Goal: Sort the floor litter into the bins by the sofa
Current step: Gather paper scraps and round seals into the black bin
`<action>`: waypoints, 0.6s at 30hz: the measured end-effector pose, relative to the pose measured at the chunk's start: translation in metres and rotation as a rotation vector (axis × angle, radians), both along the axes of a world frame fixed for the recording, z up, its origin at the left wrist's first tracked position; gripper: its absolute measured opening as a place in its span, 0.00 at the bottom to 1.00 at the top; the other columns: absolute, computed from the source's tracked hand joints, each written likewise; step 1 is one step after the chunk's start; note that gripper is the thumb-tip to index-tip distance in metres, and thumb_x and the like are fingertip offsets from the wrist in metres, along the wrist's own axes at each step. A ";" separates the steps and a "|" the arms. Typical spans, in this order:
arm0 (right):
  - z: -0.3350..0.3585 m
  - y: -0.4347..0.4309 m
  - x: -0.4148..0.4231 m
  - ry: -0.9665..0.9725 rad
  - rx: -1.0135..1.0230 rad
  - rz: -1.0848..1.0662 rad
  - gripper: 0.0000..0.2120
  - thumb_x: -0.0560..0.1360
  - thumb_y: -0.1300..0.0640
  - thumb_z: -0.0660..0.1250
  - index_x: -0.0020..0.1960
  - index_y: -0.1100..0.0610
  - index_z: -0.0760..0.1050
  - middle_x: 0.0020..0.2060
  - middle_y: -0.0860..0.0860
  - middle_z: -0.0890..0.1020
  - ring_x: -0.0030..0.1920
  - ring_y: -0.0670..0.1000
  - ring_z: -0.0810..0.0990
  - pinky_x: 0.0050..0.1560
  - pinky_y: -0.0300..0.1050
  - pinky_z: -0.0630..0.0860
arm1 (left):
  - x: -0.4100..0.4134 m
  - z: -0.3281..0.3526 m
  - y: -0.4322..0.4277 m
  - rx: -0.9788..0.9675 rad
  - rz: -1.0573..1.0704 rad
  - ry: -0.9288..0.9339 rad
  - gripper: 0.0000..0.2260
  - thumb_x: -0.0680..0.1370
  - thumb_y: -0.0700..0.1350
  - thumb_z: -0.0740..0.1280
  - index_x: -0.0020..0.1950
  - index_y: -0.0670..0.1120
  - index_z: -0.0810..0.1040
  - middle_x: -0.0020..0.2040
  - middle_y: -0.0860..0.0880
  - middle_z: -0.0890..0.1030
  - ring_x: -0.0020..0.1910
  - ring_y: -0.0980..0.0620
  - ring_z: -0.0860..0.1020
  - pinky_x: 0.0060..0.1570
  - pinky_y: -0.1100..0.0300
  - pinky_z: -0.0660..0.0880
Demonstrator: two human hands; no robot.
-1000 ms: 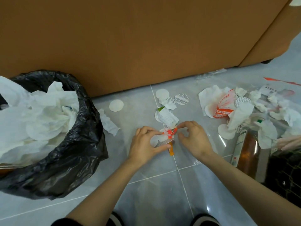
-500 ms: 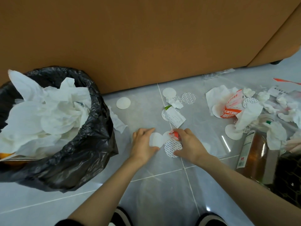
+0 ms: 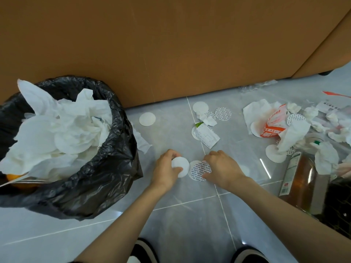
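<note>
Centre frame, the left hand [image 3: 165, 168] is pinching a plain white disc [image 3: 180, 166], now separated from the printed disc [image 3: 201, 171] that the right hand [image 3: 223, 168] is gripping against the floor. Both pieces look ready for the black-lined bin [image 3: 118, 118] at left.

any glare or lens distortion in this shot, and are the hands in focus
head view: glare shows as a bright streak just right of the right hand and small hot spots on the glossy floor tiles; the wide lens bows the sofa base; the left hand, its white pad and the printed disc look fairly sharp; the amber bottle at the right edge is smeared.
</note>
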State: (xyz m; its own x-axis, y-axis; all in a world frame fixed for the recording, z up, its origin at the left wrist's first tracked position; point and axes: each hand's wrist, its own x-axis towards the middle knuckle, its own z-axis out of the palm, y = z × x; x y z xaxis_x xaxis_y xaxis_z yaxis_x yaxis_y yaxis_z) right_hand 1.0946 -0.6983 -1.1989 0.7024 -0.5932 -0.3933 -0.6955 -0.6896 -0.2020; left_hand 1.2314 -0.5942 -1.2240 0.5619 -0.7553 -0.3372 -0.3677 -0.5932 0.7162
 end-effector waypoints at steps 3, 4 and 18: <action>0.001 -0.004 0.003 -0.034 0.115 -0.107 0.17 0.72 0.50 0.68 0.57 0.57 0.76 0.55 0.54 0.78 0.58 0.55 0.74 0.53 0.46 0.71 | 0.005 0.001 0.001 -0.084 0.112 0.026 0.12 0.74 0.36 0.68 0.56 0.44 0.75 0.50 0.47 0.79 0.50 0.48 0.77 0.51 0.58 0.75; 0.002 -0.006 0.004 -0.055 0.162 -0.137 0.17 0.72 0.50 0.69 0.56 0.57 0.77 0.55 0.55 0.77 0.58 0.56 0.74 0.53 0.45 0.71 | 0.007 0.002 0.000 -0.122 0.166 0.039 0.12 0.74 0.36 0.68 0.56 0.43 0.76 0.50 0.48 0.79 0.49 0.49 0.77 0.50 0.58 0.74; -0.010 0.005 0.018 -0.064 0.137 -0.082 0.16 0.72 0.52 0.69 0.55 0.61 0.77 0.61 0.54 0.70 0.61 0.55 0.68 0.59 0.41 0.67 | 0.035 -0.004 0.000 0.130 0.240 -0.255 0.16 0.80 0.46 0.59 0.64 0.37 0.71 0.75 0.42 0.58 0.73 0.45 0.57 0.68 0.57 0.56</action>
State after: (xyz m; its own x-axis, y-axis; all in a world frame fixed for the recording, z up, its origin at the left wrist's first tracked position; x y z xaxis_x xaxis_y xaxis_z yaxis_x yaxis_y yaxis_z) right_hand 1.1127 -0.6932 -1.2086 0.6804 -0.5933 -0.4301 -0.7306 -0.5943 -0.3361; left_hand 1.2667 -0.5945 -1.2284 0.7959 -0.5523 -0.2479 -0.3643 -0.7640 0.5325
